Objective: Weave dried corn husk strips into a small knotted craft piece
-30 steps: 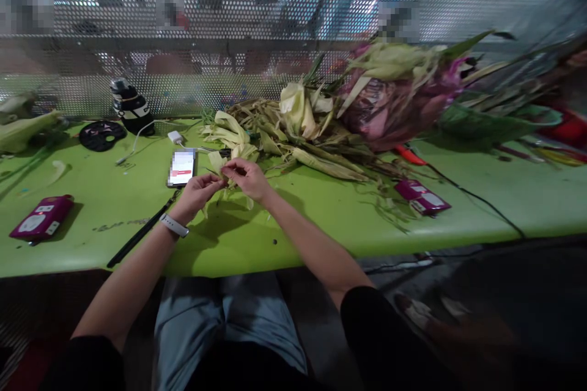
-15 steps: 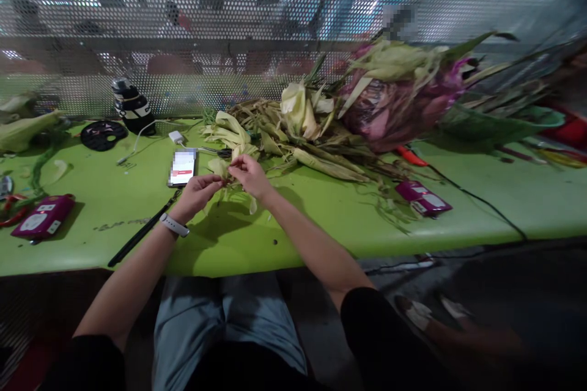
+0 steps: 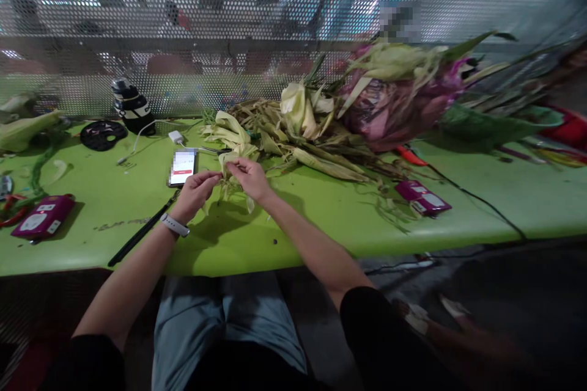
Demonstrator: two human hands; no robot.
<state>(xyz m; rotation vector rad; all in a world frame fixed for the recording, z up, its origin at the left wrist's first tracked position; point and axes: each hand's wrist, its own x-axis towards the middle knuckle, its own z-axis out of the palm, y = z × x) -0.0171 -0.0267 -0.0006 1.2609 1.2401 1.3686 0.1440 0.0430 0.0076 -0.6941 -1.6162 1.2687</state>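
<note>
My left hand (image 3: 196,195), with a pale band on its wrist, is closed in a pinch on a small bunch of pale corn husk (image 3: 224,161). From the other side my right hand (image 3: 251,179) pinches the same husk, its fingertips just above those of the left. Strips of the husk hang below my fingers, and the exact grip point is partly hidden. Right behind my hands lie light green husks (image 3: 232,128), which run into a heap of dry husks (image 3: 270,134). A lit phone (image 3: 184,166) lies just behind my left hand.
A pink bag (image 3: 383,107) bulges with husks at the back right. Purple boxes (image 3: 424,198) (image 3: 43,217) sit on either side of the green table (image 3: 321,226). A black strap (image 3: 142,235), a black bottle (image 3: 132,107) and a white cable stand left. Perforated metal forms the back.
The husk between my fingers has turned more upright. My left hand has shifted slightly, and my right fingers have moved a little down and left along the husk.
</note>
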